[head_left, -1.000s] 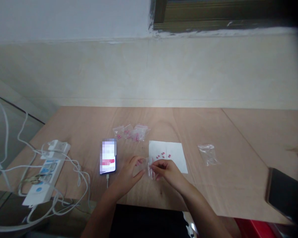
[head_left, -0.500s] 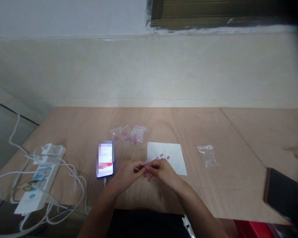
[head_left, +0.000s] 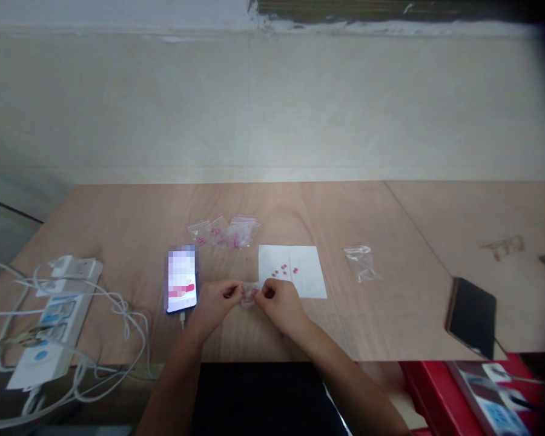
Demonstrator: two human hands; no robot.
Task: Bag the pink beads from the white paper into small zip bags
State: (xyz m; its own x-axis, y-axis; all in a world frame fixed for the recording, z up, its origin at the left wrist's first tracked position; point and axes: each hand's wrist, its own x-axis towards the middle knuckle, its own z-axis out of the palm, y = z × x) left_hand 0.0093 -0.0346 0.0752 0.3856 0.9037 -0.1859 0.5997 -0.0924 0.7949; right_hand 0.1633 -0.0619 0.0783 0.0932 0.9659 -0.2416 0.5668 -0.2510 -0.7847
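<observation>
Clear plastic bag (head_left: 249, 301) sits pinched in the grip of left hand (head_left: 216, 304) and right hand (head_left: 282, 304). Uneven tugging could tear it.

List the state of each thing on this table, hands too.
Left hand, pinching held bag.
Right hand, pinching its other side.
Held bag, between both hands; seal unclear.
Pink pieces, loose on the paper.
Paper, flat.
Far bags, overlapping, pink showing through.
Right bag, lying flat.
Phone, screen lit, cable plugged in.
Black slab, lying flat.
Power strip, on or off unclear.
Cords, tangled.
</observation>
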